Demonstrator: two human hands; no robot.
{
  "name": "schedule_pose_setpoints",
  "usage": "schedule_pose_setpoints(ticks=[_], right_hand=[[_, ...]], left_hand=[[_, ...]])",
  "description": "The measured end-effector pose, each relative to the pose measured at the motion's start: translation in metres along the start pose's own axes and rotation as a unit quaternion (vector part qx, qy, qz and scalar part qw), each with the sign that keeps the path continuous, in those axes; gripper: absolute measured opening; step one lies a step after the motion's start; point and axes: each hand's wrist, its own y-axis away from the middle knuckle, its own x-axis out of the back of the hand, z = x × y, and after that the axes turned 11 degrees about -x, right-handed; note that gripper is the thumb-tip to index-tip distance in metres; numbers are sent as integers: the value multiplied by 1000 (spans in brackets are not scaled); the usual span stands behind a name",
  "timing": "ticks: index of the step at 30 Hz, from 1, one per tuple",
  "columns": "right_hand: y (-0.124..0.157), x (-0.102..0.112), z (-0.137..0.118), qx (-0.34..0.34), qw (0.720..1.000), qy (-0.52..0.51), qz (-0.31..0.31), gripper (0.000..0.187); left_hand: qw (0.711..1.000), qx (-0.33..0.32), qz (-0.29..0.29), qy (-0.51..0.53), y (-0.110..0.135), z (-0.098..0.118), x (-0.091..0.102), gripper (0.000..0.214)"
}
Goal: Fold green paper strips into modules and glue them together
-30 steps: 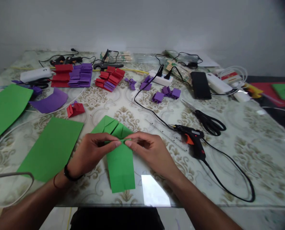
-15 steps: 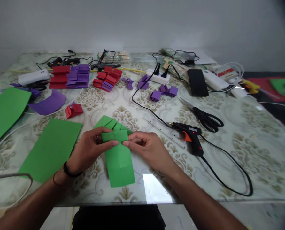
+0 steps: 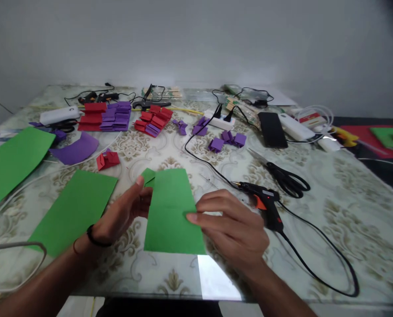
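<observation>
A green paper sheet (image 3: 172,211) with a faint crease across it is held up in front of me, over the table. My right hand (image 3: 232,224) pinches its right edge between thumb and fingers. At the left edge is my left hand (image 3: 125,209), its thumb raised and apart from the fingers, whose tips are partly hidden behind the sheet. Behind the sheet's upper left corner a smaller folded green paper (image 3: 148,177) shows, mostly covered. A flat green sheet (image 3: 77,207) lies by my left forearm.
To the right lie a glue gun (image 3: 262,200) with a looping cable and black-handled scissors (image 3: 284,176). Folded red and purple paper pieces (image 3: 115,116) stand farther back. A power strip (image 3: 219,119), a phone (image 3: 272,129) and a purple sheet (image 3: 79,149) are also on the table.
The green paper was folded at the top between both hands; now it is opened out wider. My left thumb has come off its front, and my right hand has shifted right and down.
</observation>
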Motion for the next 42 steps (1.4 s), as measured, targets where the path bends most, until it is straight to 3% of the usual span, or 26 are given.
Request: schedule_pose_setpoints(ticks=[3,6,9,12,15,19,23,26,30,33,37,42], right_hand=[[1,-5,-2,-20,998,-17,-63,33],[1,-8,0,-164,981,-56,-91,36],[2,-11,5,-377,912,-136,-80,37],[2,-17,10,-475,852,-199,-95,44],[2,-22,12,-496,832,-229,-101,38],[1,-22,12,-484,828,-270,-85,23],[0,-15,11,-467,834,-274,-105,13],[0,-10,10,-459,835,-276,-130,18],[-1,-9,8,-460,839,-254,-140,20],[-1,-14,9,-488,839,-203,-129,25],[0,-15,11,-522,819,-174,-162,30],[4,-14,9,-513,826,-124,-198,32]], left_hand=[[999,-9,23,24,0,-1,0,49],[998,-40,53,-17,0,-5,4,32],[995,-57,30,-74,1,-10,6,31],[992,-66,-17,-103,3,-12,1,29],[991,-73,-44,-99,5,-11,-5,34],[994,-71,-26,-77,6,-8,-6,35],[993,-79,-24,-79,8,-8,1,21],[985,-113,-65,-109,10,-4,5,19],[968,-142,-64,-197,11,1,2,16],[964,-122,-59,-229,10,-3,-2,13],[974,-43,-49,-216,9,-11,-4,34],[955,11,-118,-273,7,-13,-5,29]])
